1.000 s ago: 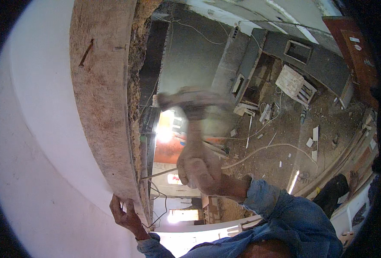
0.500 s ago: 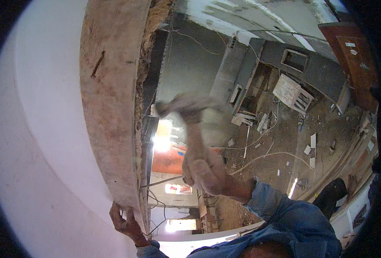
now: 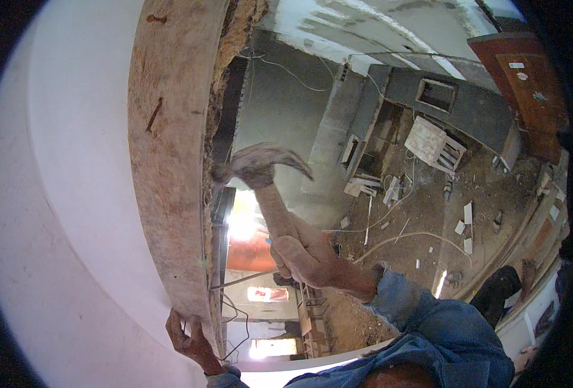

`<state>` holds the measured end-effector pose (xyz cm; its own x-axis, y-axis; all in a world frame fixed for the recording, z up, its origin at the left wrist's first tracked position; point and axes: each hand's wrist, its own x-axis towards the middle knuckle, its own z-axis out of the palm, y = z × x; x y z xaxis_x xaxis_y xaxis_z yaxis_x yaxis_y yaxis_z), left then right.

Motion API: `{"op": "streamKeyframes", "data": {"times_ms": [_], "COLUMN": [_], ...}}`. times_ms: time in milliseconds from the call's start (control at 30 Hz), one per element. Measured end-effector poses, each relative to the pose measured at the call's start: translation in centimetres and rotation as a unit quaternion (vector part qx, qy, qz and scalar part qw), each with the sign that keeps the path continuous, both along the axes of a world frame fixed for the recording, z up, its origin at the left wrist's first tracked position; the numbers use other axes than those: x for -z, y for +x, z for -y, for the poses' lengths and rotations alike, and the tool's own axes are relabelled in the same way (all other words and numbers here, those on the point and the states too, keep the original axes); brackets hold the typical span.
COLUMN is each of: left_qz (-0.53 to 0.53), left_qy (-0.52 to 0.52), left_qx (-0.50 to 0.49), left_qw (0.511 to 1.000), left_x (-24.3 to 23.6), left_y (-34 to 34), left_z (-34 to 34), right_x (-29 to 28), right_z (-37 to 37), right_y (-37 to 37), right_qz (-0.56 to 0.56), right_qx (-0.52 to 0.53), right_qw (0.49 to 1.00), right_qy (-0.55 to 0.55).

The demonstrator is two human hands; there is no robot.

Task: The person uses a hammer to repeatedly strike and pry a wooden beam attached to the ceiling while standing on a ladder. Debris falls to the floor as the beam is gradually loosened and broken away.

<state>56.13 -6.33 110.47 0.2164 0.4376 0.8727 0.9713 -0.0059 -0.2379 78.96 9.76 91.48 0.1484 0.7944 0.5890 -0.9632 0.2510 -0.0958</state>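
Note:
A long wooden board (image 3: 170, 149), worn and dusty, runs down the left of the view beside a white wall. Two bent rusty nails stick out of its face, one upper nail (image 3: 157, 19) and one lower nail (image 3: 154, 114). My right hand (image 3: 309, 255) is closed round the wooden handle of a claw hammer (image 3: 273, 204). The hammer's striking face is at the board's rough right edge; whether it touches cannot be made out. My left hand (image 3: 194, 343) grips the board's lower end, fingertips bent against its face.
Crumbling plaster (image 3: 234, 45) lines the board's right side. Far below, the dirt floor (image 3: 390, 252) holds scattered white pieces, a cable and a pale slatted piece of furniture (image 3: 435, 143). A brown door panel (image 3: 525, 97) stands at upper right. Loose wires (image 3: 238, 317) hang near my left hand.
The hammer, blurred half a second ago, has swung left and slightly down to the board's edge. My left hand stays at the board's lower end. The view has shifted slightly.

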Motion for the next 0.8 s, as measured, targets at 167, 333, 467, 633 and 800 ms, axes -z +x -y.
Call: {"op": "streamKeyframes", "data": {"times_ms": [167,333,467,633,800], "left_qz": [0.016,0.005,0.017,-0.006,0.033], "left_qy": [-0.007,-0.002,0.004,-0.005,-0.001], "left_qx": [0.016,0.006,-0.012,-0.025,-0.006], "left_qw": [1.000,1.000,1.000,1.000,0.999], "left_x": [-0.1,-0.1,0.0,-0.3,-0.2], "left_y": [-0.6,-0.4,-0.1,-0.6,-0.9], "left_z": [0.2,0.2,0.5,0.5,0.3], "right_x": [0.0,0.0,0.0,0.3,0.5], "right_z": [-0.1,-0.9,-1.0,-0.7,-1.1], "right_y": [0.3,0.2,0.2,0.3,0.6], "right_qz": [-0.145,-0.111,-0.170,-0.149,0.052], "right_qx": [0.042,0.044,0.086,0.029,0.079], "right_qw": [0.988,0.993,0.981,0.988,0.995], "right_qy": [0.027,0.025,0.028,0.032,0.026]}}
